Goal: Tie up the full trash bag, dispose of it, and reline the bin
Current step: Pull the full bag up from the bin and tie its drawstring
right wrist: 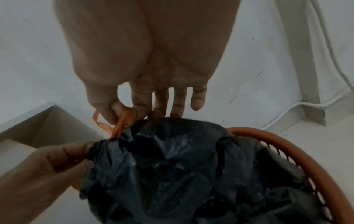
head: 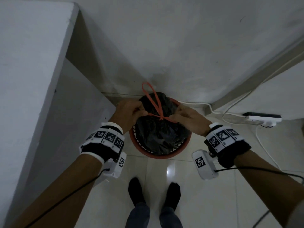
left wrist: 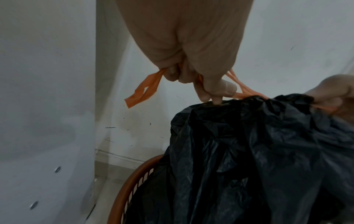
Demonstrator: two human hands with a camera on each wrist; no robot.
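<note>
bag (head: 160, 129) sits in the bin (head: 136, 145), against the wall with open floor in front. left hand (head: 130, 112) fisted on the drawstring (head: 152, 102), right hand (head: 187, 117) pinching its other end.

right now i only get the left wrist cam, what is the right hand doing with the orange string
Observer: The right hand pinches the orange drawstring between thumb and forefinger; its other fingers are straight, tips at the black bag.
Operator: is the knot closed yet
Observer: Head view shows the strands only crossed over the bag's top, between the left hand and the right, with a long loop reaching past the crossing toward the wall.
Operator: anything on the floor to watch when the bag lifts out
Observer: A power strip lies on the floor to the right of the bin, with white cables along the wall base.
</note>
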